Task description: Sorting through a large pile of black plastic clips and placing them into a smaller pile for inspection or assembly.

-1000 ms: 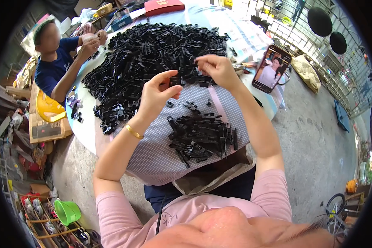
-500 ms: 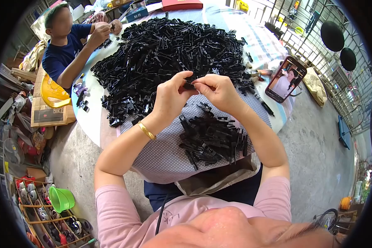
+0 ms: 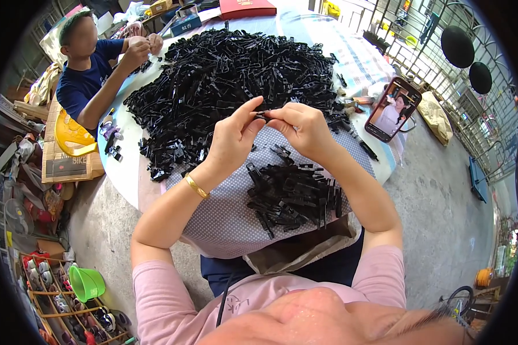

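Above the dotted cloth, my left hand [image 3: 233,138] and my right hand [image 3: 305,131] meet, fingertips pinched together. Between them is a small black clip [image 3: 262,115], mostly covered by the fingers. Just beyond my hands spreads a large heap of black clips [image 3: 230,69]. Nearer to me, a smaller pile of similar black clips [image 3: 293,198] lies on the dotted cloth [image 3: 213,221], at the table's near edge. A gold bangle [image 3: 196,186] circles my left wrist.
Right of the heap a phone [image 3: 393,109] stands propped up, its screen lit. Across the table to the left, a co-worker [image 3: 89,69] in dark blue handles something small. An open brown bag [image 3: 305,253] hangs at my lap. Red and blue boxes [image 3: 246,8] sit at the far edge.
My fingers have shifted slightly around the small clip, and the left thumb now shows lower. The whole view has moved a little. The co-worker's hands have changed position slightly.
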Available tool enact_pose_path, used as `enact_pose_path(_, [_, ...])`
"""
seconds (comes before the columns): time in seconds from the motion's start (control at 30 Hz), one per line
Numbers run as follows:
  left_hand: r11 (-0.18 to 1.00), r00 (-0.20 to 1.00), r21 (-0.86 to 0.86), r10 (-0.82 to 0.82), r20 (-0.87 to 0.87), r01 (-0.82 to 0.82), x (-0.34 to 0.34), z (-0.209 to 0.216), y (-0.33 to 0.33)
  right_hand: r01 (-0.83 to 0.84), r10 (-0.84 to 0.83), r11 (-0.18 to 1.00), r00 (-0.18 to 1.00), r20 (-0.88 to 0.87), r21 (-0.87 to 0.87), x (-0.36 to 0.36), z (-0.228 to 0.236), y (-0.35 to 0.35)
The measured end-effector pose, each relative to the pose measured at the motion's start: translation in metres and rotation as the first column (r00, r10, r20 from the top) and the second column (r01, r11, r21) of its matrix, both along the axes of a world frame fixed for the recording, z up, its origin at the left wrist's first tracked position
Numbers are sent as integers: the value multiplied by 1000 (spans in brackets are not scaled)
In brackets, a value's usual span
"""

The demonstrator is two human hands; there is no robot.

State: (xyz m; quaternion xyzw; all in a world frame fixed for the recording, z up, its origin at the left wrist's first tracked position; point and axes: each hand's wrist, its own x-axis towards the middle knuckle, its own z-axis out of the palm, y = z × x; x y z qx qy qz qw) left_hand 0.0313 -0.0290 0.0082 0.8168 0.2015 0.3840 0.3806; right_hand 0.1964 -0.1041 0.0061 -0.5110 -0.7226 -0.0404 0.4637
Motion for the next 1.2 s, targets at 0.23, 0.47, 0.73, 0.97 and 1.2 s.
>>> enact_pose_path(0.23, [998, 994, -18, -58, 97, 60, -2, 0, 0, -200, 181, 972, 971, -155, -120, 3, 6, -1])
enact_pose_path(0.47, [993, 995, 69, -100, 5, 99, -6, 10, -5, -122, 123, 992, 988, -97, 19, 5, 10, -4])
enact_pose_path(0.73, [878, 919, -279, -347, 187, 388, -5, 2, -4, -427, 184, 834, 813, -552, -351, 43, 21, -5])
enact_pose_path(0.97, [733, 714, -20, -668, -211, 680, -4, 13, -16, 186, -184, 854, 982, 53, -486, 98, 8, -10])
enact_pose_path(1.2, [922, 922, -218, -356, -151, 320, 7, 3, -6, 352, -234, 837, 922, 308, -418, 63, -12, 13])
